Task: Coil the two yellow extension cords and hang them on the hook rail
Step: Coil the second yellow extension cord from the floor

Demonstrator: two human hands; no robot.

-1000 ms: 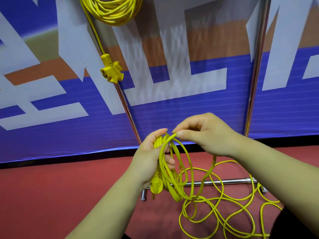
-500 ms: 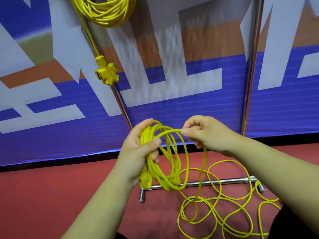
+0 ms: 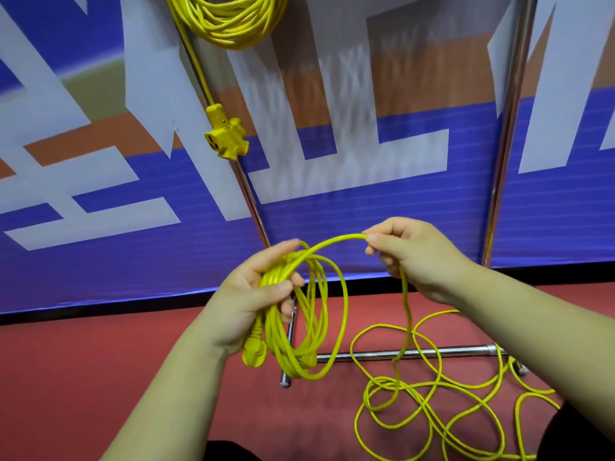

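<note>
Left hand [image 3: 253,301] around round loops of glossy yellow cord [image 3: 283,351], right hand [image 3: 416,257] in a pinch on its slack strand

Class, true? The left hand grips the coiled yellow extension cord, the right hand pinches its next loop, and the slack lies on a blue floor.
No: the head view shows the yellow cord slack on a red floor; the rest holds.
</note>
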